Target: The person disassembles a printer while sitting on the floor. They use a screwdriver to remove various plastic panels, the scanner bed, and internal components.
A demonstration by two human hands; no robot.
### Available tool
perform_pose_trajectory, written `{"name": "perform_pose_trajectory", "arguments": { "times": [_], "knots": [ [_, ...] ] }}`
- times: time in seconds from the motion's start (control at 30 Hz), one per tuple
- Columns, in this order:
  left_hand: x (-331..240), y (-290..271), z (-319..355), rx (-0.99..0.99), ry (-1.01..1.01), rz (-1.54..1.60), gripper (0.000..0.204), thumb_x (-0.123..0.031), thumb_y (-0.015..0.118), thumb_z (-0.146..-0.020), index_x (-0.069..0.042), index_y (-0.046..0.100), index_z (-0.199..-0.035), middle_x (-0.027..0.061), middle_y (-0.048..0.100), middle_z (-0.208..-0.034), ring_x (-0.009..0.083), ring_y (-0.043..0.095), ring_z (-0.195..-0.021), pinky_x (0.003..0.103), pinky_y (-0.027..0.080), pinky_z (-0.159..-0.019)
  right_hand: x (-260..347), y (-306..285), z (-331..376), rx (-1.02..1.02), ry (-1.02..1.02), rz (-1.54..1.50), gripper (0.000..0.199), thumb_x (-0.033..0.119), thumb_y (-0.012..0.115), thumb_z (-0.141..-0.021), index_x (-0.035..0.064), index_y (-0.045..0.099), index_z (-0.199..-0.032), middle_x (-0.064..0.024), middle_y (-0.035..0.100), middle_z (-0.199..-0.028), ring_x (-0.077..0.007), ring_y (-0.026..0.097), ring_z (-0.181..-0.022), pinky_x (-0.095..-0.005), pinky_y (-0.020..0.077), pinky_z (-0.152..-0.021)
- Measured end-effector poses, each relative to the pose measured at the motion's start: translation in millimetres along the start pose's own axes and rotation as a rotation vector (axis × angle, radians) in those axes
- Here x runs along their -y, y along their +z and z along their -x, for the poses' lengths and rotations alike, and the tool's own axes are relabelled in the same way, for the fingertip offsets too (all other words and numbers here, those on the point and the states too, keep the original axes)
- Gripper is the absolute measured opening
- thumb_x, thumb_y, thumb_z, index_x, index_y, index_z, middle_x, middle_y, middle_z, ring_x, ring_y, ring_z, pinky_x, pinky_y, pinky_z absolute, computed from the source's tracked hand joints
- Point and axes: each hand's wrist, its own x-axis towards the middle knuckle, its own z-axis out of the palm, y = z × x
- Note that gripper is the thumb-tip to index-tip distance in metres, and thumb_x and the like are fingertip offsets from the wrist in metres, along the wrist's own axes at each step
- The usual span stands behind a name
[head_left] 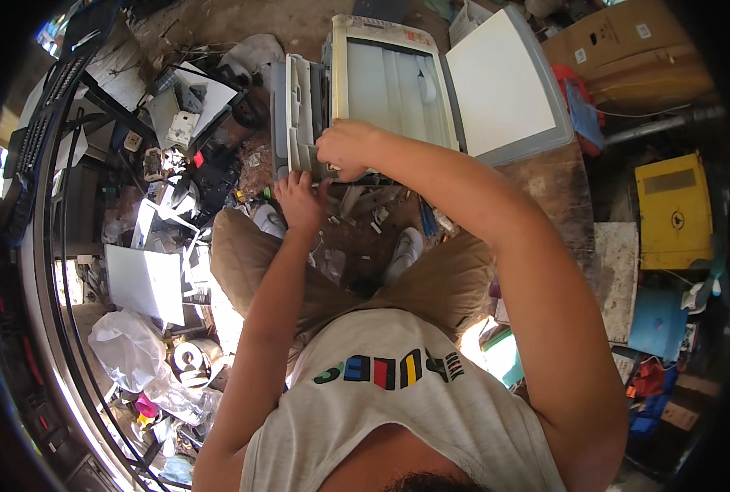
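A multifunction printer [338, 74] stands in front of me on a wooden surface. Its lid [504, 86] is folded over to the right, baring the scanner glass [393, 86]. Along the left side runs a pale grey panel [297, 98], swung out from the body. My left hand [299, 201] has its fingers hooked over the near end of that panel, the thumb apart. Just right of it, my right hand [350, 150] is closed at the printer's near left corner. Whatever lies in its fingers is hidden from this view.
Below the hands, small scraps lie on the ground between my shoes [404, 252]. Piled electronic parts [209, 172] and a clear plastic bag [127, 348] fill the left. On the right are a cardboard box [627, 49], a yellow case [675, 213] and a blue container [658, 321].
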Motion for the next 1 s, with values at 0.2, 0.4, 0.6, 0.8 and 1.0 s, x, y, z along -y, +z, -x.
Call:
{"name": "perform_pose_trajectory", "arguments": {
  "times": [0.2, 0.4, 0.6, 0.8, 1.0],
  "knots": [
    [-34, -1, 8, -0.161, 0.291, 0.242, 0.066, -0.031, 0.082, -0.074, -0.002, 0.057, -0.128, 0.0219, 0.045, -0.144, 0.0432, 0.042, -0.133, 0.049, 0.035, -0.112, 6, 14, 1, -0.021, 0.035, -0.042, 0.025, 0.022, 0.075, -0.069, 0.0085, 0.074, -0.090, -0.0092, 0.070, -0.100, -0.0290, 0.065, -0.104, -0.0427, 0.0488, -0.099],
    [-50, 53, 26, -0.031, 0.061, 0.508, 0.061, -0.035, 0.082, -0.075, 0.002, 0.056, -0.116, 0.0221, 0.059, -0.119, 0.0400, 0.053, -0.120, 0.047, 0.044, -0.097, 12, 16, 30, -0.250, 0.123, -0.087, 0.059, 0.025, 0.084, -0.068, 0.0089, 0.058, -0.119, -0.0123, 0.059, -0.116, -0.0311, 0.064, -0.105, -0.0416, 0.0548, -0.089],
    [-51, 68, 18, -0.040, 0.051, 0.340, 0.040, -0.024, 0.081, -0.073, -0.004, 0.059, -0.100, 0.0123, 0.065, -0.096, 0.0329, 0.060, -0.101, 0.047, 0.043, -0.084, 23, 31, 53, -0.123, 0.365, -0.157, 0.067, 0.022, 0.087, -0.067, 0.0050, 0.046, -0.118, -0.0163, 0.061, -0.108, -0.0354, 0.067, -0.101, -0.0451, 0.0560, -0.085],
    [-53, 77, 17, -0.099, 0.013, 0.364, 0.037, -0.020, 0.079, -0.075, -0.006, 0.058, -0.101, 0.0109, 0.064, -0.101, 0.0317, 0.059, -0.106, 0.046, 0.042, -0.087, 2, 37, 49, -0.128, 0.317, -0.301, 0.061, 0.020, 0.084, -0.067, 0.0023, 0.047, -0.111, -0.0210, 0.063, -0.105, -0.0407, 0.064, -0.100, -0.0450, 0.0524, -0.086],
    [-47, 65, 18, -0.084, 0.050, 0.349, 0.032, -0.018, 0.076, -0.076, -0.008, 0.058, -0.101, 0.0074, 0.065, -0.102, 0.0294, 0.059, -0.107, 0.045, 0.042, -0.089, -2, 29, 46, -0.145, 0.255, -0.335, 0.058, 0.019, 0.083, -0.067, 0.0007, 0.049, -0.110, -0.0215, 0.063, -0.106, -0.0405, 0.063, -0.100, -0.0447, 0.0528, -0.087]
  ]
}}
